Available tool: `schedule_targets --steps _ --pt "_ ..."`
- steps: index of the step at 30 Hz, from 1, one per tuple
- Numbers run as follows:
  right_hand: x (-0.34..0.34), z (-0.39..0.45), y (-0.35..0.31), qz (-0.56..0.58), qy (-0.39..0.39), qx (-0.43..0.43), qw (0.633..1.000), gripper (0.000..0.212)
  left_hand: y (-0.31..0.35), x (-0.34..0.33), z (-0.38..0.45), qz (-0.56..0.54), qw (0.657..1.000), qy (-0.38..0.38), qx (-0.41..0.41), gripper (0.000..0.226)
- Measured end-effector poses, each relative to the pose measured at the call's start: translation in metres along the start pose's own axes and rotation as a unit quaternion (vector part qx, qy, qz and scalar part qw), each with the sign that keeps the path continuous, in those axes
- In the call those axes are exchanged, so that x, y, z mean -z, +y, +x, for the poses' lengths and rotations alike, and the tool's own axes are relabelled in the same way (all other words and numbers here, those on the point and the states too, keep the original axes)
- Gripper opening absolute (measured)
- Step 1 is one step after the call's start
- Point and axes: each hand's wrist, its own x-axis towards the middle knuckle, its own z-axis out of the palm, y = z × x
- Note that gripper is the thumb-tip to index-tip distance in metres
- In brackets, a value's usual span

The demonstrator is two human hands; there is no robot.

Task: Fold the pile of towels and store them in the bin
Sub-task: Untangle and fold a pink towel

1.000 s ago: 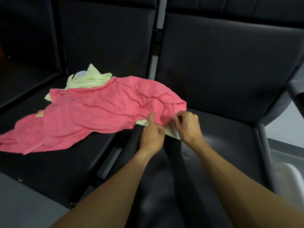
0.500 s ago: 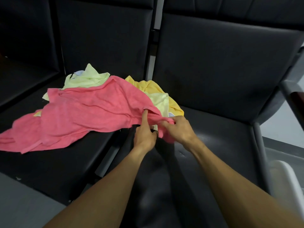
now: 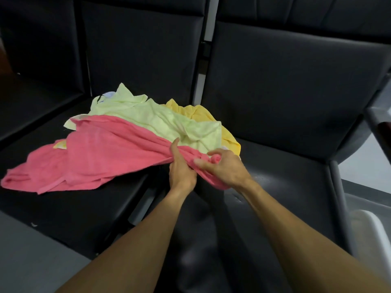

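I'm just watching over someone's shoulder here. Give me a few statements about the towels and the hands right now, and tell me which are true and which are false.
1. Both hands grip the pink towel. True: the left hand and the right hand both hold its bunched edge.
2. The pink towel is already neatly folded. False: it lies spread out and crumpled across the black seat.
3. A pale green towel lies behind the pink one. True.
4. The yellow towel lies on top of the pile. False: the pale green towel partly covers it, and it shows at the back right.
5. The towels lie on a wooden table. False: they lie on black padded seats.
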Motion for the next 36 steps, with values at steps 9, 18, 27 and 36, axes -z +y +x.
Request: schedule_targets --steps 9,18,27,36 --pt "-0.004 -0.009 0.0 0.116 0.017 -0.023 0.993 0.023 0.006 0.015 0.002 -0.065 0.996 0.008 0.069 0.077" --pt "0.003 -0.028 0.002 -0.023 -0.008 -0.014 1.0 0.026 0.012 0.01 0.006 -0.283 0.944 0.088 0.143 0.049" --pt "0.012 -0.054 0.017 -0.026 -0.037 0.025 0.999 0.102 0.042 -0.008 -0.046 0.09 0.987 0.033 -0.128 0.017" --pt "0.052 -0.11 0.028 0.001 0.078 0.04 0.996 0.009 0.074 -0.019 -0.1 0.119 0.955 -0.085 -0.258 0.007"
